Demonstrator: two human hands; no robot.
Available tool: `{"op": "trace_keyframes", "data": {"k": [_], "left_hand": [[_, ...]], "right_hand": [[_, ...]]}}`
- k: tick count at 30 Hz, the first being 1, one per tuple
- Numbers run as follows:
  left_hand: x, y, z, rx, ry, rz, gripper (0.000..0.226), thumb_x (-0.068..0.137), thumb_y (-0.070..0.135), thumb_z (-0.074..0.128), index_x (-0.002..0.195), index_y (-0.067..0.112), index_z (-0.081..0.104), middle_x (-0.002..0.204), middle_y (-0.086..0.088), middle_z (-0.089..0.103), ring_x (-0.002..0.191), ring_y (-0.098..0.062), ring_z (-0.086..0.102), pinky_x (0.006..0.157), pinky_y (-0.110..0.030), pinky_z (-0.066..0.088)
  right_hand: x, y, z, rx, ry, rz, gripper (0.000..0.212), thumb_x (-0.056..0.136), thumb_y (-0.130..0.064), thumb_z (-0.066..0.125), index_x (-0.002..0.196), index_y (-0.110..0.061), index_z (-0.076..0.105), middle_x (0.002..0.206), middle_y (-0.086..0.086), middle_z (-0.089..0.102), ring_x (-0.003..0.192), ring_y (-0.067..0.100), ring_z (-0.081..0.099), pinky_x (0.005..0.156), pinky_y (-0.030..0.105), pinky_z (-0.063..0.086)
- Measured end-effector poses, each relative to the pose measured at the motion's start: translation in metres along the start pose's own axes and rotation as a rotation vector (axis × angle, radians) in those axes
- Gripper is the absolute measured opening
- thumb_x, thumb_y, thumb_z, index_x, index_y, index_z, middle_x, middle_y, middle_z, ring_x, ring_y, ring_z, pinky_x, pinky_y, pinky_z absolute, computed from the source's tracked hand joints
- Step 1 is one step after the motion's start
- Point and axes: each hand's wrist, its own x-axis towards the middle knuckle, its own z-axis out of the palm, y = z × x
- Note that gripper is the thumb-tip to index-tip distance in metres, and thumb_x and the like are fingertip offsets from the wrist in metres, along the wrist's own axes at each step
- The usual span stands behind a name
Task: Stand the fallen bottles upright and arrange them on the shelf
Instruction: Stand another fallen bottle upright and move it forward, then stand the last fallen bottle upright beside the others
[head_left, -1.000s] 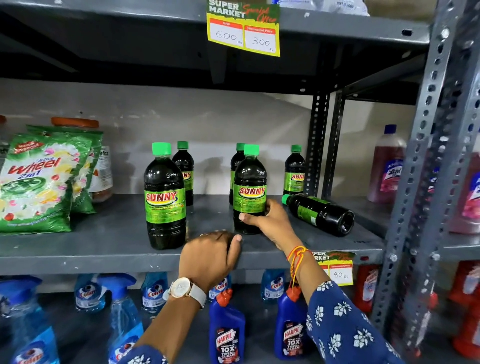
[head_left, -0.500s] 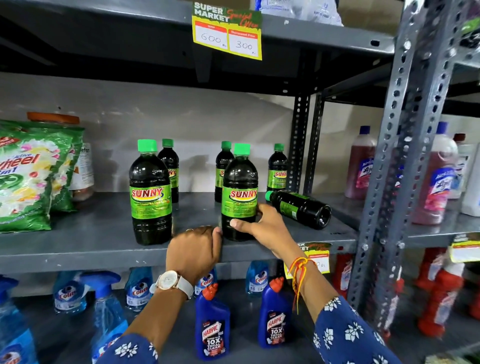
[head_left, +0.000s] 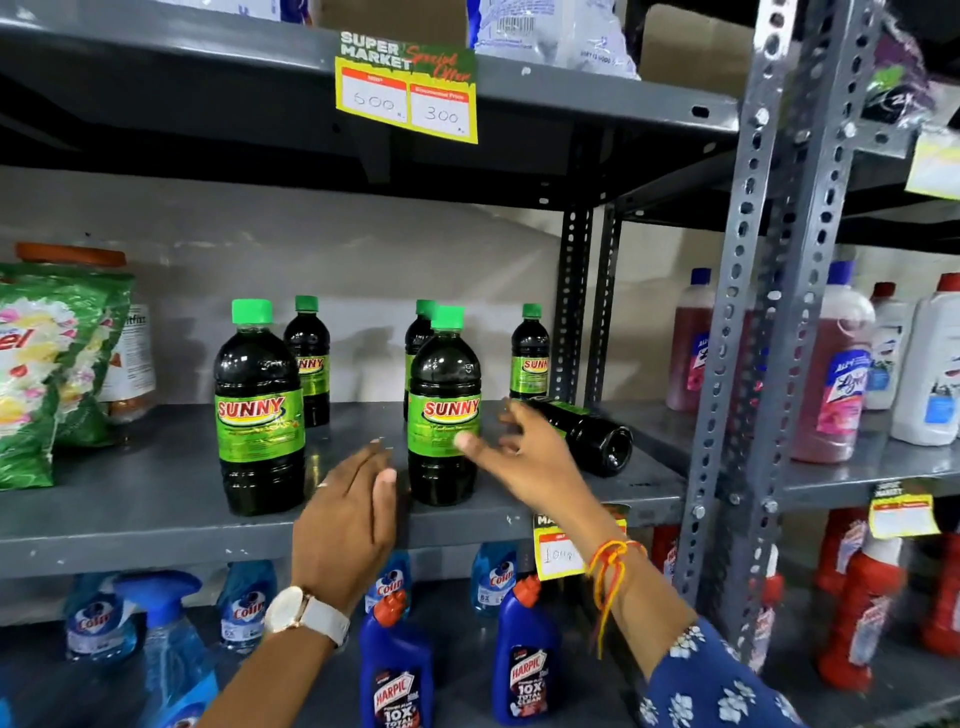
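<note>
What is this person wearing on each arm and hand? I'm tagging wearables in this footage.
The left hand has a thin ring on one finger, and its wrist carries a watch with a round pale face and white strap. The right hand has orange and yellow threads tied at the wrist, and a blue sleeve with white flowers.

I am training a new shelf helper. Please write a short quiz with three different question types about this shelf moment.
1. How many Sunny bottles stand upright?
2. True or false: the fallen Sunny bottle lies with its base toward the camera.
3. The right hand is: A) gripping a bottle, B) open, fingers spread, C) out of view.

Key
1. Five; the front two are at and.
2. True.
3. B.
</note>
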Motion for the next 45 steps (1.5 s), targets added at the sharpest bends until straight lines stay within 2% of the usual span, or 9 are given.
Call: {"op": "trace_keyframes", "data": {"k": [2,6,11,16,23,31,38,41,45], "left_hand": [[-0.006,0.02,0.0,-0.092,0.047,0.132,0.045,0.096,0.028,0.032,0.105,-0.001,0.065,0.11,-0.019,0.067,0.104,-0.027,0.055,0.094,-0.035,0.04],[-0.004,0.084,0.021,-0.14,-0.258,0.289,0.044,0.095,0.034,0.032,0.113,0.008,0.063,0.118,-0.01,0.066,0.109,-0.024,0.059,0.091,-0.032,0.049],[0.026,0.122,0.067,-0.063,-0.413,0.126,0.034,0.099,0.031,0.031,0.106,0.011,0.057,0.11,-0.012,0.063,0.102,-0.031,0.057,0.084,-0.039,0.045],[0.043,0.111,0.087,-0.123,-0.435,0.033,0.027,0.096,0.022,0.04,0.105,0.008,0.061,0.101,-0.019,0.067,0.095,-0.037,0.06,0.077,-0.043,0.043],[0.045,0.106,0.092,-0.129,-0.533,-0.103,0.027,0.09,0.025,0.047,0.085,0.01,0.069,0.087,-0.017,0.072,0.082,-0.035,0.065,0.072,-0.044,0.05],[0.046,0.107,0.091,-0.148,-0.592,-0.214,0.025,0.088,0.027,0.049,0.098,0.022,0.071,0.09,-0.015,0.072,0.07,-0.031,0.065,0.063,-0.033,0.052],[0.046,0.108,0.092,-0.126,-0.574,-0.203,0.025,0.088,0.023,0.048,0.096,0.017,0.071,0.089,-0.017,0.071,0.073,-0.034,0.065,0.064,-0.036,0.055],[0.045,0.108,0.092,-0.116,-0.57,-0.193,0.026,0.089,0.023,0.047,0.096,0.016,0.071,0.088,-0.018,0.071,0.076,-0.035,0.065,0.065,-0.038,0.055],[0.045,0.108,0.092,-0.112,-0.56,-0.187,0.027,0.089,0.023,0.046,0.095,0.015,0.071,0.093,-0.018,0.071,0.086,-0.036,0.064,0.073,-0.039,0.055]], "right_hand": [[0.01,-0.001,-0.03,-0.028,0.118,-0.053,0.075,0.074,-0.045,0.07,0.135,-0.013,0.042,0.132,0.005,0.054,0.105,0.012,0.052,0.087,0.023,0.042],[0.043,0.011,-0.08,-0.305,0.252,-0.037,0.035,0.074,-0.034,0.071,0.102,-0.014,0.068,0.102,0.01,0.07,0.093,0.018,0.062,0.074,0.018,0.04],[0.073,0.032,-0.084,-0.789,0.016,0.199,0.072,0.065,-0.065,0.062,0.113,-0.013,0.057,0.117,0.017,0.061,0.109,0.035,0.055,0.091,0.037,0.047],[0.081,0.05,-0.071,-0.971,0.012,0.273,0.059,0.071,-0.042,0.068,0.119,-0.012,0.052,0.124,0.014,0.054,0.119,0.036,0.044,0.093,0.047,0.04],[0.073,0.067,-0.084,-0.281,0.287,0.182,0.054,0.05,-0.053,0.079,0.091,-0.02,0.066,0.095,0.01,0.066,0.09,0.027,0.06,0.078,0.033,0.051],[0.064,0.081,-0.081,0.339,0.224,-0.008,0.017,0.068,-0.016,0.077,0.077,-0.024,0.064,0.076,-0.014,0.067,0.067,-0.005,0.063,0.056,0.006,0.045],[0.063,0.09,-0.083,0.345,0.136,0.05,0.04,0.054,-0.042,0.072,0.09,-0.026,0.066,0.1,0.002,0.071,0.099,0.021,0.063,0.094,0.04,0.047],[0.061,0.087,-0.078,0.234,0.112,0.011,0.065,0.042,-0.054,0.08,0.1,-0.031,0.06,0.104,-0.001,0.07,0.099,0.016,0.064,0.091,0.037,0.049],[0.062,0.088,-0.077,0.122,0.173,0.07,0.089,0.045,-0.033,0.088,0.108,-0.026,0.027,0.111,0.004,0.06,0.101,0.02,0.058,0.085,0.033,0.043]]}}
